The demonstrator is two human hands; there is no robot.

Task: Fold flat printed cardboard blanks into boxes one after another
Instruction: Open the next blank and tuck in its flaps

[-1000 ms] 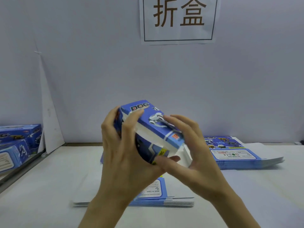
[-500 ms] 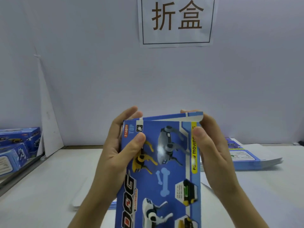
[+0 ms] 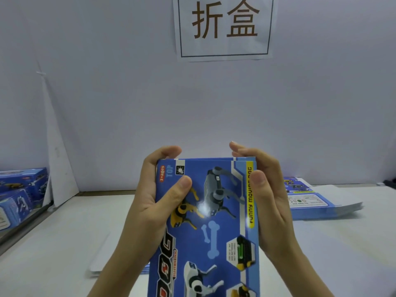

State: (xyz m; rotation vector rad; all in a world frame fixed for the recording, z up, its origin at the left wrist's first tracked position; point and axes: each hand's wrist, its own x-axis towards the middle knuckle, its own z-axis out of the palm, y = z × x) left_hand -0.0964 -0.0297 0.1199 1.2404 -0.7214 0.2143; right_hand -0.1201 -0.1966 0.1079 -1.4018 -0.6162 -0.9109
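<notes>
close in front of you, you held the blue printed cardboard box [image 3: 212,221] upright above the white table [image 3: 53,243], its dog-picture face toward you. your left hand [image 3: 150,211] clasped its left edge, thumb on the print, fingers curled over the top rear. your right hand [image 3: 270,202] gripped the right edge likewise.

the top flap might have sprung back if its tuck wasn't seated, since your fingers pressed only near the corners. a hard squeeze could have creased the thin panels.

half a second before, that flap's pale edge stood above the top; by this moment it lay out of sight.

beyond, the stack of flat blue blanks [image 3: 321,207] waited at right, finished blue boxes [image 3: 21,185] at far left.
</notes>
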